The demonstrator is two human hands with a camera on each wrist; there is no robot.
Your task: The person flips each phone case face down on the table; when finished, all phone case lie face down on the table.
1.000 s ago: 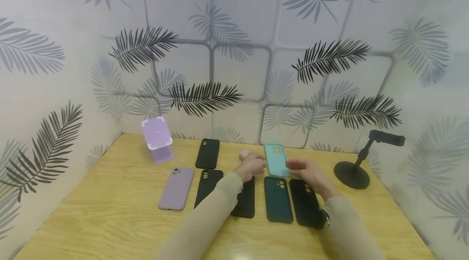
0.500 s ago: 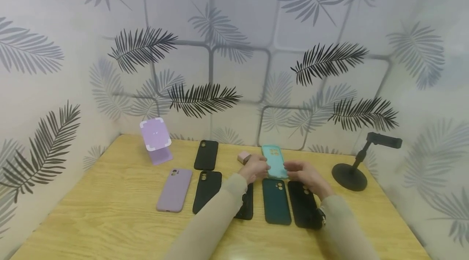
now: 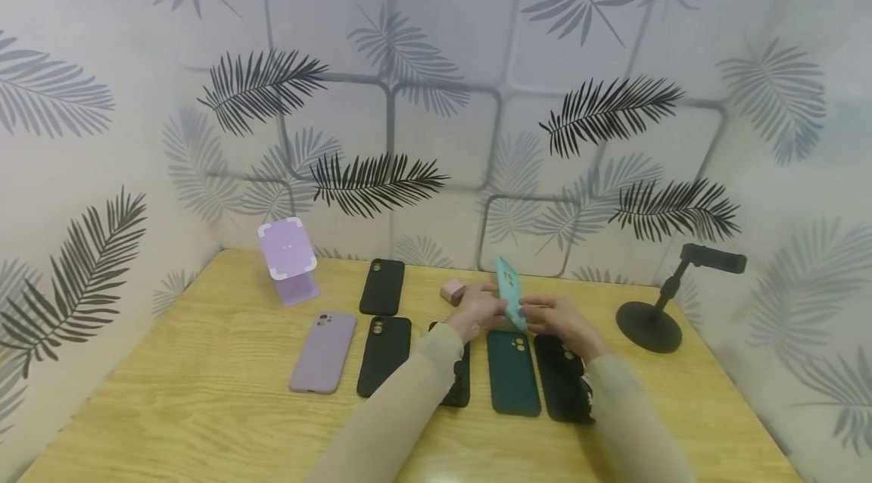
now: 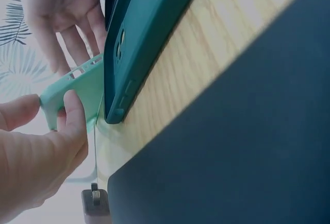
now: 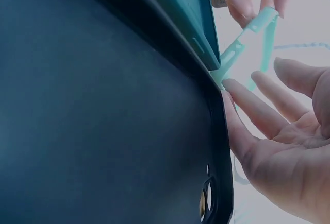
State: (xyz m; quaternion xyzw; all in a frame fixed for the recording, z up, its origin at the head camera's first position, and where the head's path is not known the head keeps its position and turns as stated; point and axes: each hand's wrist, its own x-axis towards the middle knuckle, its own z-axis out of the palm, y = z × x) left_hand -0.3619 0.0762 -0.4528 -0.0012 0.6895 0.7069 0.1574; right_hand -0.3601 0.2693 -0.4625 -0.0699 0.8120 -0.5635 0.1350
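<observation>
A turquoise phone case (image 3: 509, 294) stands tilted up on one long edge at the back of the table. My left hand (image 3: 480, 309) pinches its near corner between thumb and fingers, as the left wrist view shows on the case (image 4: 77, 87). On its other side is my right hand (image 3: 562, 320), with loosely extended fingers (image 5: 258, 108) close to the case; whether they touch it I cannot tell. Just in front lie a dark green phone case (image 3: 514, 377) and a black phone case (image 3: 564, 381) under my right wrist. My left sleeve partly covers another black case (image 3: 460, 381).
A purple case (image 3: 323, 353) and two black cases, one behind (image 3: 382, 288) and one in front (image 3: 384, 356), lie to the left. A purple stand (image 3: 289, 256) and a black stand (image 3: 650, 324) flank the row. A small pink block (image 3: 451, 289) sits behind my left hand.
The turquoise case has gone from lying flat to tilted up on its edge, its left side raised by my left hand. My right hand has stayed close beside it.
</observation>
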